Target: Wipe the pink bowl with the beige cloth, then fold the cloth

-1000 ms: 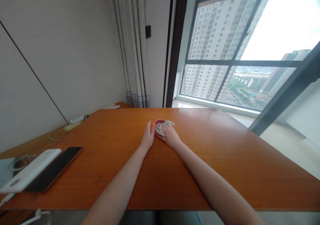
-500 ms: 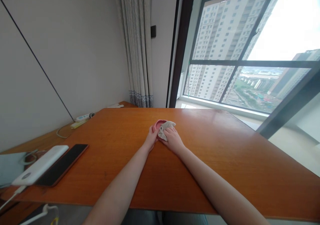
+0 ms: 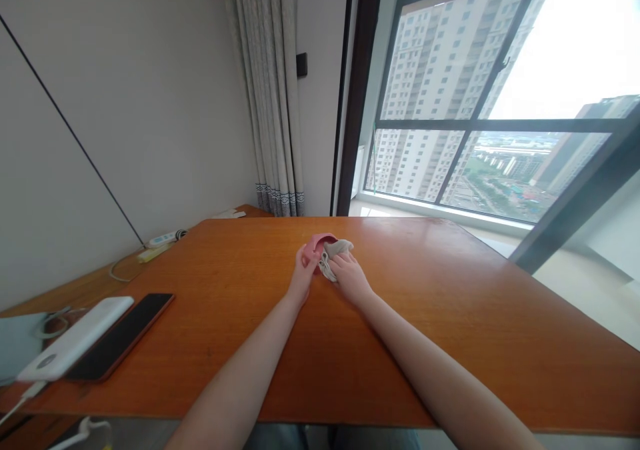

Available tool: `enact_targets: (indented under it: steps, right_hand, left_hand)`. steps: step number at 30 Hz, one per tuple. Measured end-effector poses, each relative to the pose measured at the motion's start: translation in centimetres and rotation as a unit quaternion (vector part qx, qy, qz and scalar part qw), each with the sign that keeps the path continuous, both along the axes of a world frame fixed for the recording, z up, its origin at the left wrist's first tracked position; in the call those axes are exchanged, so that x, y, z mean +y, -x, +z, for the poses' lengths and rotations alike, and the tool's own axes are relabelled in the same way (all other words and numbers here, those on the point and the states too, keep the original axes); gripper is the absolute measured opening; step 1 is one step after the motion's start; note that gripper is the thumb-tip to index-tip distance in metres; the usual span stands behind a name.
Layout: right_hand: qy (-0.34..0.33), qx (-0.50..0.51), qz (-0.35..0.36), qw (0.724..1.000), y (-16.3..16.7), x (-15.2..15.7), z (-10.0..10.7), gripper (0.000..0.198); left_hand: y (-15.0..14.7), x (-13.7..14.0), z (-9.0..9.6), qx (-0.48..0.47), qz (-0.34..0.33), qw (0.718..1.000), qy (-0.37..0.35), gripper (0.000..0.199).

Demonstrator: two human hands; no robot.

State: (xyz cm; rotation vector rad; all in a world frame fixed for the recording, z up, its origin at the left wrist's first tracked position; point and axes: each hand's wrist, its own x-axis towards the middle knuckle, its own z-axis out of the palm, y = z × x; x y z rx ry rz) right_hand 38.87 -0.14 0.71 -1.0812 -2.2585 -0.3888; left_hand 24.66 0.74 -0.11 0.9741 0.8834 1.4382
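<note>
Over the middle of the wooden table [image 3: 240, 263], my left hand [image 3: 301, 273] grips a small pink dish-like object [image 3: 316, 242] by its near left side. The pink object is tilted, and its exact kind cannot be made out. My right hand [image 3: 349, 275] is closed on a crumpled light-grey cloth [image 3: 340, 247], which is pressed against the right side of the pink object. Part of the cloth hangs down in folds between the two hands. My fingers hide the lower parts of both things.
To the left lie a white power bank [image 3: 75, 340] with a cable and a dark phone [image 3: 123, 337] beside it. A power strip [image 3: 163, 239] sits by the wall at the back left. Beyond the table are a curtain [image 3: 270, 103] and a window [image 3: 450, 130].
The pink object has tipped, so its hollow shows less and more of its outer side faces me. My right hand and the cloth have shifted slightly. The view has turned a little.
</note>
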Motion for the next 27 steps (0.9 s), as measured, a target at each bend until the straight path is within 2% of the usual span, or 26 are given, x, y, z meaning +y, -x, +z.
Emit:
enact_targets:
  steps: [3,5,9,11,16,19,21,24,27]
  right_hand:
    - [-0.028,0.049,-0.030,0.998,0.7,-0.7,0.0,0.010]
    - [-0.034,0.061,-0.024,0.997,1.2,-1.1,0.0,0.008]
    - [-0.037,0.053,-0.011,0.998,1.6,-1.2,0.5,0.007]
    - [-0.038,0.033,0.019,0.999,1.2,-0.8,0.9,0.006]
    - [-0.031,-0.020,0.089,0.995,-0.6,0.0,1.5,0.007]
    - [-0.006,-0.040,0.086,0.995,-0.7,-0.2,1.3,0.008]
    - [0.006,-0.033,0.071,0.997,-0.3,-0.4,1.0,0.009]
    - [0.019,0.024,0.018,0.999,0.3,-0.7,0.5,0.012]
    - [0.010,0.065,-0.003,0.998,0.8,-1.0,0.2,0.013]
  left_hand:
    - [-1.6,-0.9,-0.2,0.005,0.041,0.997,-0.059,0.069]
    - [-2.1,-1.3,-0.1,0.021,0.089,0.993,-0.077,0.063]
    - [-1.7,-1.2,0.3,0.054,0.143,0.985,-0.083,0.049]
    - [-1.1,-0.8,0.7,0.074,0.160,0.981,-0.085,0.045]
    - [1.1,0.3,1.5,0.180,0.110,0.967,-0.145,0.038]
    - [2.0,0.6,1.5,0.211,0.079,0.966,-0.127,0.040]
    - [2.0,0.5,1.2,0.204,0.083,0.970,-0.102,0.046]
    - [0.7,-0.3,0.5,0.146,0.089,0.982,-0.082,0.063]
    - [-1.0,-1.2,0.0,0.079,0.051,0.994,-0.052,0.070]
